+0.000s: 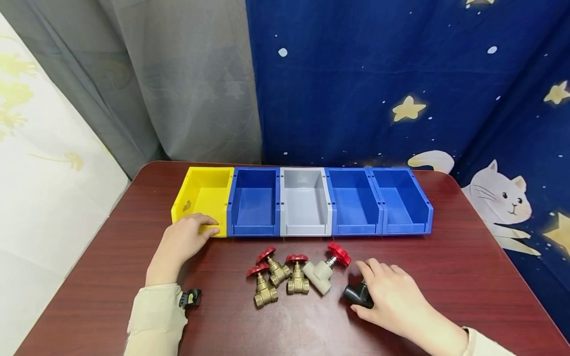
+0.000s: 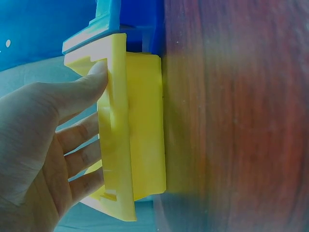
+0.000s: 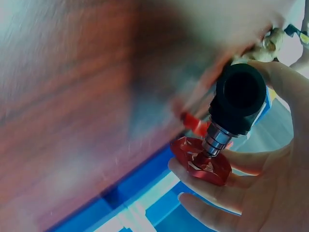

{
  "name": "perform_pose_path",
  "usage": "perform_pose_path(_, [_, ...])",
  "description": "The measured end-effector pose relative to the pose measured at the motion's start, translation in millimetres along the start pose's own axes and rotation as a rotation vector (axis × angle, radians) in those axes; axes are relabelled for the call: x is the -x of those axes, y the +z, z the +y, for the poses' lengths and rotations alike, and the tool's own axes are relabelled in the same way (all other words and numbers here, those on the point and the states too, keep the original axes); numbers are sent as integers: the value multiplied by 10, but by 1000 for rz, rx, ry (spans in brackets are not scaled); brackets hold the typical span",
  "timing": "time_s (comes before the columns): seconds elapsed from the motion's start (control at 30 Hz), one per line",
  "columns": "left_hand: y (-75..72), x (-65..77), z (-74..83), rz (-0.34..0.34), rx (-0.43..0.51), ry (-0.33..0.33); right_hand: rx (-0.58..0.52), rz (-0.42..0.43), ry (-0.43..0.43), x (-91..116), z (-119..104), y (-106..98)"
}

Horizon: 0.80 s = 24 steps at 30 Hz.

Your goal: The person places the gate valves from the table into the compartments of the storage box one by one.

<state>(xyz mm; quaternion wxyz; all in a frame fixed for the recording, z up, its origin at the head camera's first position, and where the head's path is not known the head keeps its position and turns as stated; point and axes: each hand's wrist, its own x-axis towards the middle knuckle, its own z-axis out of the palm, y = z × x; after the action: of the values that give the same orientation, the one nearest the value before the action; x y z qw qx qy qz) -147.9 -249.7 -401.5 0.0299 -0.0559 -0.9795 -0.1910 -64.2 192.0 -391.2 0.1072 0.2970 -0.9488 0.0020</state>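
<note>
My left hand (image 1: 184,242) holds the front lip of the yellow bin (image 1: 209,198), at the left end of a row. In the left wrist view the thumb lies against the lip and the other fingers reach over it. My right hand (image 1: 396,299) grips a black valve (image 1: 356,295) low over the table's right side. Its red handwheel (image 3: 202,162) shows between the fingers in the right wrist view. To the left of it lies a light grey valve (image 1: 319,277) with a red handwheel. Several brass gate valves (image 1: 297,282) lie beside that one.
Right of the yellow bin stand a dark blue bin (image 1: 255,230), a grey bin (image 1: 308,230) and two blue bins (image 1: 357,229), side by side. All sit on a reddish-brown table (image 1: 231,326). Curtains (image 1: 320,99) hang behind its far edge.
</note>
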Motion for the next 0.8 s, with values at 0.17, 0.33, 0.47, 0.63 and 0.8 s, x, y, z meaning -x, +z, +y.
perform_pose_path(0.17, [-9,5,4,1,-1,-8,11,-1,22,-32,95,-97])
perform_pose_path(0.33, [-5,11,5,-1,0,-17,12,12,14,-66,181,-182])
perform_pose_path(0.47, [-2,9,-1,5,-3,-7,2,22,3,-109,257,-226])
perform_pose_path(0.63, [-7,6,2,11,0,4,-12,12,11,-166,360,-233])
perform_pose_path(0.8, [-9,11,0,11,0,11,-18,11,17,-206,479,-219])
